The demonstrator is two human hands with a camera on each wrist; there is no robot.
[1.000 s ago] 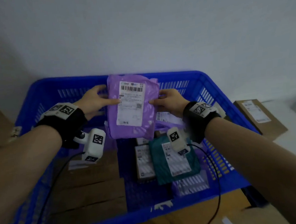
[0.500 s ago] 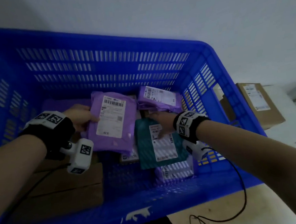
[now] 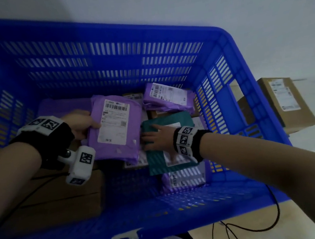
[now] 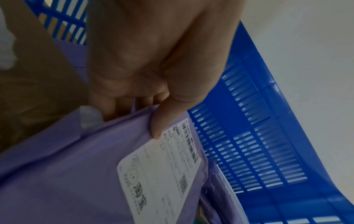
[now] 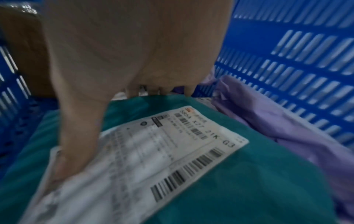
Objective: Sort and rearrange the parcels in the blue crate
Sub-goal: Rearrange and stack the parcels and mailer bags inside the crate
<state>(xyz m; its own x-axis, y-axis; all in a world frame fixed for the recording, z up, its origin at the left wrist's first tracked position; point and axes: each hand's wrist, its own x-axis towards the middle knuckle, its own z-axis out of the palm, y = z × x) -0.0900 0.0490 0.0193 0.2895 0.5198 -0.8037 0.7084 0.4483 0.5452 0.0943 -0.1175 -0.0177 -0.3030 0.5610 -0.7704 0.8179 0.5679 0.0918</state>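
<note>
The blue crate [image 3: 243, 57] holds several parcels. My left hand [image 3: 82, 122] grips a purple parcel [image 3: 132, 110] by its left edge, label up, at the crate's middle. In the left wrist view the thumb lies on top of the purple parcel [image 4: 76, 174] and the fingers are curled underneath it. My right hand [image 3: 156, 140] holds a teal parcel [image 3: 172, 118] just to the right. In the right wrist view its thumb rests on the label of the teal parcel [image 5: 249, 181] and the fingers hook over the far edge.
A second purple parcel [image 3: 168, 97] leans in the far right corner, and another [image 3: 185, 178] lies under the teal one. Cardboard boxes [image 3: 64, 201] fill the crate's left side. Outside on the right stands a brown box [image 3: 286, 103]. A black cable [image 3: 259, 229] trails on the floor.
The purple parcel came down from above the rim into the crate. My right hand let go of it and moved onto the teal parcel. The head view moved closer.
</note>
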